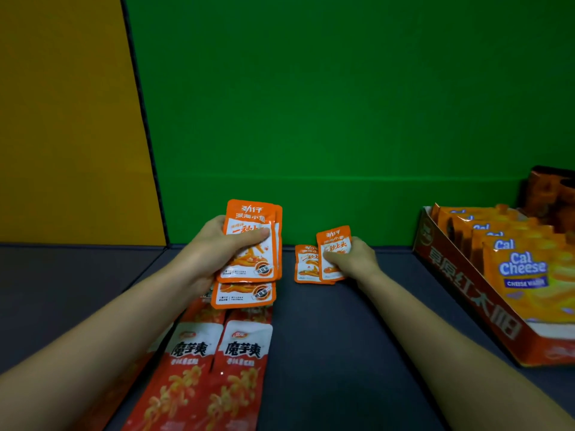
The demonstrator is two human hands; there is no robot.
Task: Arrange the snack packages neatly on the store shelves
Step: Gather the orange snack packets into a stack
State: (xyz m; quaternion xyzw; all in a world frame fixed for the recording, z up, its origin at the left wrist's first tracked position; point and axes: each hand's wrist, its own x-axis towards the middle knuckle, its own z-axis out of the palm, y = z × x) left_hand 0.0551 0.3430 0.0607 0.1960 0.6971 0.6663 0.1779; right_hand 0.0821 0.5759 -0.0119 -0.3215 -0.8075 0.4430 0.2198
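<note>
Lying nearest on the dark shelf [342,353], two long red packets [217,368] sit side by side, their far ends under a lone orange packet [244,294]. Just beyond, the left hand [214,248] curls fingers and thumb round an orange stack [253,244], held upright above the shelf. Further right, the right hand [353,259] pinches a tilted packet [333,253] by its side; a flat packet [306,265] lies just beside it, partly overlapped. Along the right edge a cardboard tray [460,293] holds a row of Cal Cheese packs [522,269]. A green back panel [311,104] closes the shelf.
</note>
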